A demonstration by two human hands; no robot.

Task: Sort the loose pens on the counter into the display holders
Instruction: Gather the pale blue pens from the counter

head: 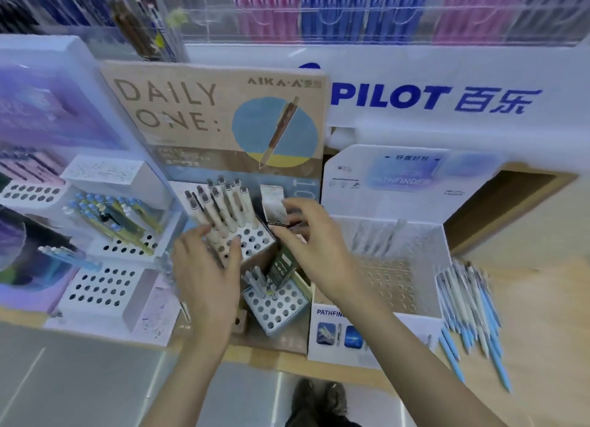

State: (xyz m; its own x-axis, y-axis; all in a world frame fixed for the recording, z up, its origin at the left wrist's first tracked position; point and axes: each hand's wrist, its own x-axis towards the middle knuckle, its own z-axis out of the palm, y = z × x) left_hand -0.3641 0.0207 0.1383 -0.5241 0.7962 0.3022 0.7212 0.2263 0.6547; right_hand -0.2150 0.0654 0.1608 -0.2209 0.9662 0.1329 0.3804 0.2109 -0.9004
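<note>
Now a dark pen (285,224) is pinched in the right hand (306,244) above the middle holder (255,243), while the left hand (207,267) rests spread against it. Next, its tip likely needs a free hole. Loose pens (472,302) lie right on the counter (542,299).

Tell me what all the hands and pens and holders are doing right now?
Left hand: fingers spread, touching the Daily One holder.
Right hand: pinching a dark pen, held roughly level.
Cream pens: standing tilted in that holder.
Blue and white pens: lying loose on the counter.
Pathfinder holder: most holes empty.
</note>
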